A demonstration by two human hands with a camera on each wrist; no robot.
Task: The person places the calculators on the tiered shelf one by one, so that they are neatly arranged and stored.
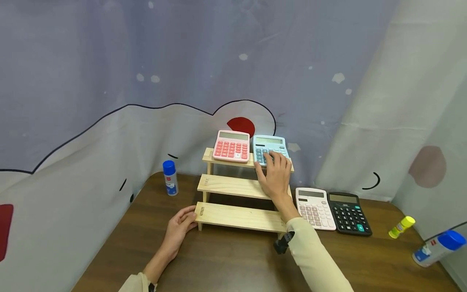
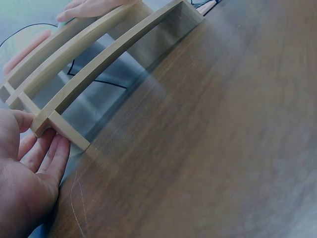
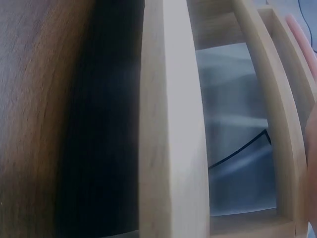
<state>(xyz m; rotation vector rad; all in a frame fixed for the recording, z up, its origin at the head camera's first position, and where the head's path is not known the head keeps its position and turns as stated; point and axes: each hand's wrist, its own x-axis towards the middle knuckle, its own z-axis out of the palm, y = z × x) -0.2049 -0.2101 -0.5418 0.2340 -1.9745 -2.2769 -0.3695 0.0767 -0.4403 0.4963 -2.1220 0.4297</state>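
A three-tier wooden stand (image 1: 233, 184) stands on the table. My left hand (image 1: 178, 229) grips the left end of its lowest shelf; in the left wrist view, the thumb is near the shelf's end and the fingers (image 2: 47, 156) bend beneath and against the leg. On the top shelf, a pink calculator (image 1: 231, 146) leans back at the left, with a light blue calculator (image 1: 270, 142) beside it. My right hand (image 1: 275, 174) rests over the blue calculator's lower part, fingertips on its keys and thumb by its lower left corner. The right wrist view mostly shows shelf edges.
Right of the stand lie a white calculator (image 1: 315, 209) and a black calculator (image 1: 349, 213). A yellow glue stick (image 1: 401, 227) and a blue-capped bottle (image 1: 438, 248) are farther right. Another blue-capped bottle (image 1: 170, 178) stands at left. A patterned curtain (image 1: 182, 61) hangs behind.
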